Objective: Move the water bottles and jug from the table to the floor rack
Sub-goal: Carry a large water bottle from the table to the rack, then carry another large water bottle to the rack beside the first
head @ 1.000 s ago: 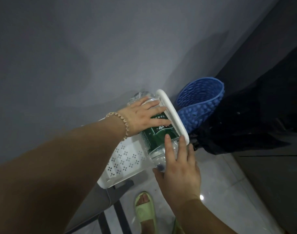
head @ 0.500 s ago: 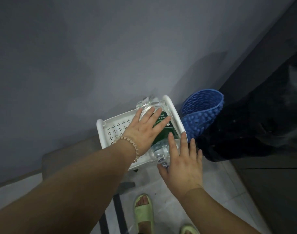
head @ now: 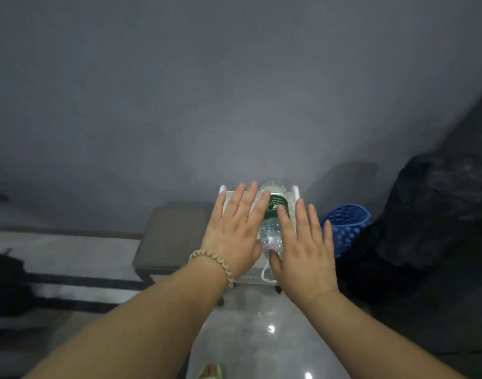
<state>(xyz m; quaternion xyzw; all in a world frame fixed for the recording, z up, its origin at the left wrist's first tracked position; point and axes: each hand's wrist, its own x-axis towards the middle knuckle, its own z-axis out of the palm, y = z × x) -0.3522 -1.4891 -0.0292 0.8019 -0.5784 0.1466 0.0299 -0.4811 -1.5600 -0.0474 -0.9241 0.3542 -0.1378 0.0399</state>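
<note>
A clear water bottle (head: 272,214) with a green label lies on its side in the white perforated floor rack (head: 249,277), against the grey wall. My left hand (head: 235,228), with a bead bracelet on the wrist, hovers flat and spread just left of the bottle. To the bottle's right, my right hand (head: 302,242) is also spread with fingers apart. Neither hand holds the bottle; the hands hide most of the rack. No jug is in view.
A blue perforated basket (head: 346,228) leans right of the rack, with a black bag-like heap (head: 426,214) beyond it. A grey cushioned stool (head: 168,239) stands to the left. The floor is glossy tile (head: 261,337); my green slipper (head: 211,372) shows at the bottom.
Both hands have let go of the bottle and lifted back, fingers spread. The view has pulled away and up, so the rack now looks smaller and farther off.
</note>
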